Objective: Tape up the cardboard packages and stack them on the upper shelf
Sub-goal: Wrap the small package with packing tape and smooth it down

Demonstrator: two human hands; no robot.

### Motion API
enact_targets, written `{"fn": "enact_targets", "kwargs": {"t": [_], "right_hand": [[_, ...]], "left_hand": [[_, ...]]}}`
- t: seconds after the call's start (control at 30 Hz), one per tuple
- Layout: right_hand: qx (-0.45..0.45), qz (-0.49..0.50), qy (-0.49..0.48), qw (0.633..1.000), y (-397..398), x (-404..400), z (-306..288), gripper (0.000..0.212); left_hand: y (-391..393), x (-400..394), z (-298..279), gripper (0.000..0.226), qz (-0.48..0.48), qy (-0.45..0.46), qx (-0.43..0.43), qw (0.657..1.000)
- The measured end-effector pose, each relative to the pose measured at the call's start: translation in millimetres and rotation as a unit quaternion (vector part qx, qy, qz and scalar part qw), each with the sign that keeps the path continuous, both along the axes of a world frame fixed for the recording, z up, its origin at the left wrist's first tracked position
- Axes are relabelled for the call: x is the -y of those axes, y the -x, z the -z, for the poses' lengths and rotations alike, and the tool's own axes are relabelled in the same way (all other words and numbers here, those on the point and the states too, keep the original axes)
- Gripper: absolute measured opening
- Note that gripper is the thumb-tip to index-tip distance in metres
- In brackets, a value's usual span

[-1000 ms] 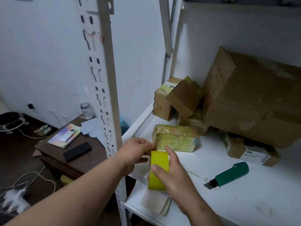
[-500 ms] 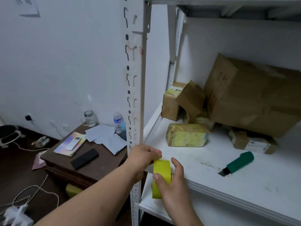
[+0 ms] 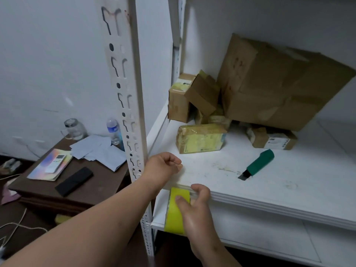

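The yellow tape roll (image 3: 176, 211) sat below the shelf's (image 3: 269, 189) front edge, clamped in your right hand (image 3: 194, 214), thumb across its face. Your left hand (image 3: 163, 166), fingers curled tight, hovered just above. The taped package (image 3: 201, 138) lay well beyond, the knife (image 3: 258, 164) further right.

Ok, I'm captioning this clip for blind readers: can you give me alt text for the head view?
Two bare hands work a roll of yellow tape at the front edge of a white shelf: the right hand grips the roll, the left hand is curled just above it. Behind lie a yellow-taped package, a green utility knife and piled cardboard boxes.
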State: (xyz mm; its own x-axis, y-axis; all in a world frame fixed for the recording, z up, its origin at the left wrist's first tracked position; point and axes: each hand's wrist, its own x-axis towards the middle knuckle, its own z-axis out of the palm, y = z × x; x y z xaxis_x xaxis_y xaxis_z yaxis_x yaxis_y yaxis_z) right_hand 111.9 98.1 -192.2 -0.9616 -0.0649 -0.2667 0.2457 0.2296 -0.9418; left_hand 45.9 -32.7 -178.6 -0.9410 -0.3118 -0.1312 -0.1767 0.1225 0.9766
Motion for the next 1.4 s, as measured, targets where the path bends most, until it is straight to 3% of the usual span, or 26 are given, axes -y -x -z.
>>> {"fn": "enact_targets", "kwargs": {"t": [0.17,0.23,0.33,0.47,0.57,0.63,0.7,0.8,0.9,1.03,1.2,1.3,1.4], "right_hand": [[0.032,-0.014,-0.019,0.999,7,5,11,0.032],[0.038,-0.025,-0.028,0.999,9,4,17,0.028],[0.040,-0.040,-0.050,0.997,11,2,22,0.027],[0.036,-0.067,-0.061,0.995,12,0,19,0.027],[0.035,-0.092,-0.090,0.991,12,-3,13,0.028],[-0.004,-0.109,-0.147,0.983,17,-7,4,0.026],[-0.066,-0.106,-0.229,0.965,29,-18,-10,0.015],[-0.159,-0.049,-0.288,0.943,57,-37,-38,0.007],[-0.251,-0.020,-0.340,0.906,90,-53,-52,0.017],[-0.328,-0.023,-0.375,0.867,138,-70,-62,0.031],[-0.316,-0.174,-0.406,0.839,195,-74,-71,0.052],[-0.290,-0.250,-0.446,0.809,218,-76,-66,0.054],[-0.300,-0.289,-0.411,0.811,228,-84,-56,0.055]], "left_hand": [[6,1,19,0.017,0.021,0.218,-0.024,0.975],[3,2,23,0.011,0.055,0.353,-0.072,0.931],[3,9,32,0.009,0.078,0.520,-0.175,0.833],[1,10,30,0.017,0.082,0.579,-0.181,0.791],[1,13,26,0.011,0.139,0.655,-0.159,0.725],[3,15,21,0.019,0.173,0.676,-0.137,0.703],[6,15,12,0.023,0.173,0.675,-0.133,0.705],[15,11,-7,0.039,0.112,0.625,-0.158,0.756],[29,0,-29,0.052,0.077,0.592,-0.175,0.783],[56,-16,-46,0.061,0.096,0.591,-0.160,0.785],[99,-29,-40,0.056,0.109,0.614,-0.093,0.776],[108,-29,-27,0.056,0.094,0.583,-0.070,0.804],[109,-27,-19,0.067,0.089,0.540,-0.087,0.833]]}}
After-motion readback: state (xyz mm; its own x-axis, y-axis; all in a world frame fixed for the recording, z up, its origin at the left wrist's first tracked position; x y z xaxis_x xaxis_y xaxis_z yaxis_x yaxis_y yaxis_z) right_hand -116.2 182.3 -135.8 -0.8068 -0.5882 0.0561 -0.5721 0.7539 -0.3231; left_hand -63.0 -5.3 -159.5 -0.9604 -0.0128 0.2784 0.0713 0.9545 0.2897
